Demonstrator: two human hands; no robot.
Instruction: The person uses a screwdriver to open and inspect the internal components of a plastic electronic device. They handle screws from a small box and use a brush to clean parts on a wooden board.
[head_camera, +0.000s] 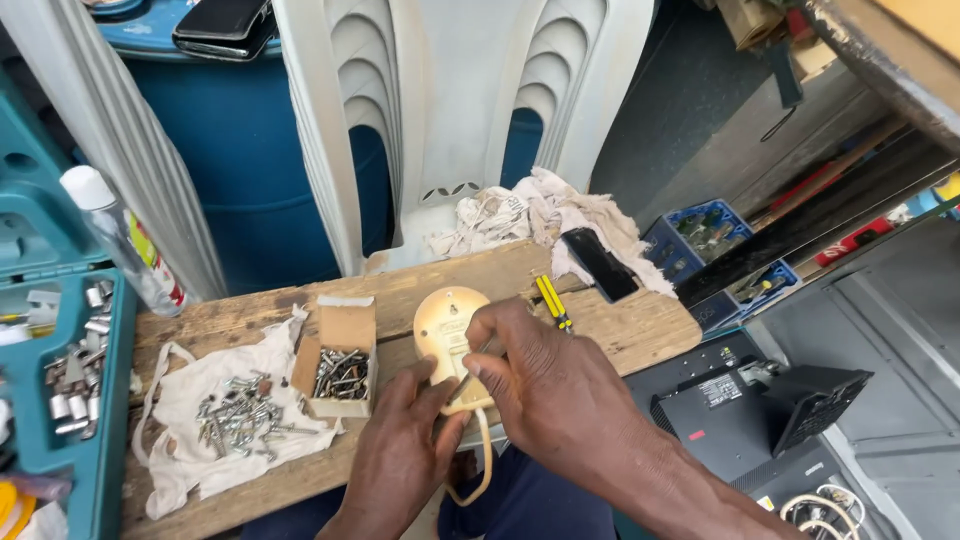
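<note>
A cream, oval plastic device (446, 330) with a cord lies on a wooden plank (640, 330). My left hand (405, 440) steadies the near end of it, thumb against the casing. My right hand (545, 375) is closed around a thin tool (462, 384) whose tip touches the device's surface. A yellow-and-black screwdriver (552, 301) rests on the plank just beyond my right hand.
An open cardboard box of screws (341, 374) and a cloth bag with loose bolts (235, 415) lie to the left. Further left are a teal tool case (60, 400) and a spray can (125, 240). A white plastic chair (450, 110), rags (540, 215), a black phone (598, 263) and a black monitor (760, 410) surround the plank.
</note>
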